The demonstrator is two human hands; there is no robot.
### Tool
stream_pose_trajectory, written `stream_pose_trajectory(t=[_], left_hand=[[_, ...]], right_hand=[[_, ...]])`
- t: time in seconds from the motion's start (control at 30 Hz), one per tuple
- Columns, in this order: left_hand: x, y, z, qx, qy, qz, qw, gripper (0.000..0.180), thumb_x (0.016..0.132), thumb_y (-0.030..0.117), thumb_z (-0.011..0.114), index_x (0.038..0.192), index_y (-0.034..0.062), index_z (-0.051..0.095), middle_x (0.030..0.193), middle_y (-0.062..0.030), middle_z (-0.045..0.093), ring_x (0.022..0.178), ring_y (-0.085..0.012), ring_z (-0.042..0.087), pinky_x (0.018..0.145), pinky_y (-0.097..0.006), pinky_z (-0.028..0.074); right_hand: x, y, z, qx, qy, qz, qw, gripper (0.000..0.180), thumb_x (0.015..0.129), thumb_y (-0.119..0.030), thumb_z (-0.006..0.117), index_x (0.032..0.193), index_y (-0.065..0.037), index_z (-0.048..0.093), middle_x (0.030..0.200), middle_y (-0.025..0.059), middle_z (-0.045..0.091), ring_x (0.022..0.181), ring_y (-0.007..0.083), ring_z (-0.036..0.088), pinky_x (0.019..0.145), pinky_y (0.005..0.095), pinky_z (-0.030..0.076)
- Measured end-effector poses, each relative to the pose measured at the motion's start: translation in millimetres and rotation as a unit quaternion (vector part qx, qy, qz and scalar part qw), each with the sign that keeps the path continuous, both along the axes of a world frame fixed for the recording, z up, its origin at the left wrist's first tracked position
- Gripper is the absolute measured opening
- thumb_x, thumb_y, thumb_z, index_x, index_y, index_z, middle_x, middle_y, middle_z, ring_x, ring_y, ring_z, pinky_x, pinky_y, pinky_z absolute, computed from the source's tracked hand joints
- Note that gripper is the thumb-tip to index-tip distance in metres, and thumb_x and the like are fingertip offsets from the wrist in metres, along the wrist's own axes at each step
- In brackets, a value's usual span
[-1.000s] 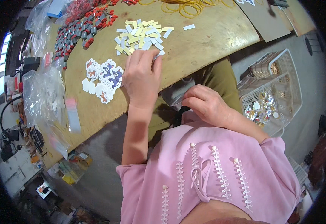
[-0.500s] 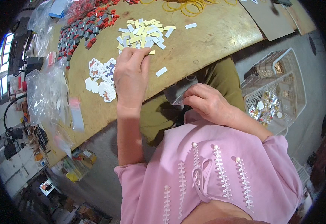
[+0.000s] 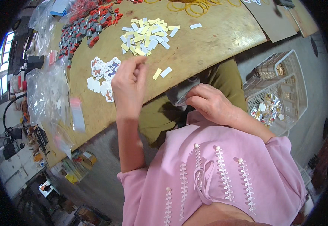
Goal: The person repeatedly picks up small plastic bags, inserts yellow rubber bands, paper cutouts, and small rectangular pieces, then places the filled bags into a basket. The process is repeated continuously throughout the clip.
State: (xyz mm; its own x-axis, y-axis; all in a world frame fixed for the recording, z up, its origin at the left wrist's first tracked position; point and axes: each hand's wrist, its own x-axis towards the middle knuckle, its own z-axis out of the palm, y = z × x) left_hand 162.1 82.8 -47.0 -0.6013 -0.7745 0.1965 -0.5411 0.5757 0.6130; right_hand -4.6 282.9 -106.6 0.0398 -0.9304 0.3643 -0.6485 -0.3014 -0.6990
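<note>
My left hand is just over the table, its index finger and thumb apart and nothing visible between them. Beyond its fingertips is a heap of small yellow and white slips. To its right a yellow slip and a white slip lie side by side near the table edge. Left of the hand are several white-edged cartoon cutouts, partly covered by it. My right hand, closed over my lap, pinches a small clear plastic bag; its contents cannot be made out.
Grey and red small parts are piled at the far left. Clear plastic bags line the left side. Yellow cord loops lie at the back. A white basket holding shiny packets stands on the floor at right.
A yellow slip now lies beside the lone white slip near the table edge. My left hand has drawn back slightly and its fingers have parted. My right hand stays on the bag.
</note>
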Motion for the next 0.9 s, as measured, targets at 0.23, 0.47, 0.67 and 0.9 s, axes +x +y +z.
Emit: stream_pose_trajectory(t=[0.23, 0.47, 0.67, 0.9], left_hand=[[-9, -32, -9, -0.119, -0.017, -0.038, 0.992, 0.016, 0.091, 0.002, 0.074, 0.106, 0.0072, 0.077, 0.1, -0.014, 0.072, 0.093, -0.0335, 0.07, 0.083, -0.043, 0.055], [-6, 14, 8, 0.035, -0.029, 0.006, 0.999, 0.012, 0.091, 0.006, 0.078, 0.102, 0.0034, 0.073, 0.096, -0.0123, 0.069, 0.081, -0.0267, 0.07, 0.071, -0.039, 0.056], [2, 22, 6, 0.051, -0.042, -0.045, 0.997, 0.019, 0.091, 0.006, 0.079, 0.106, 0.0025, 0.069, 0.095, -0.012, 0.068, 0.077, -0.0254, 0.069, 0.068, -0.039, 0.055], [-8, 32, 5, 0.214, 0.026, 0.02, 0.976, 0.014, 0.091, 0.001, 0.077, 0.101, -0.0002, 0.068, 0.082, -0.0063, 0.064, 0.069, -0.0149, 0.058, 0.067, -0.031, 0.051]], right_hand=[[3, -2, -3, -0.007, -0.006, -0.003, 1.0, 0.034, 0.068, -0.01, 0.082, 0.099, -0.004, 0.068, 0.106, 0.0098, 0.065, 0.1, 0.0322, 0.065, 0.086, 0.0419, 0.055], [-2, 2, -2, 0.019, -0.007, -0.011, 1.0, 0.036, 0.068, -0.01, 0.083, 0.1, -0.004, 0.069, 0.106, 0.0104, 0.065, 0.099, 0.033, 0.065, 0.086, 0.0426, 0.055], [3, -3, -1, 0.007, -0.012, -0.014, 1.0, 0.024, 0.077, -0.007, 0.075, 0.1, -0.003, 0.069, 0.105, 0.0112, 0.065, 0.098, 0.0326, 0.065, 0.086, 0.042, 0.055], [4, -1, -3, 0.005, -0.004, -0.02, 1.0, 0.026, 0.076, -0.004, 0.076, 0.101, -0.003, 0.07, 0.105, 0.0109, 0.065, 0.098, 0.0325, 0.066, 0.085, 0.0416, 0.056]])
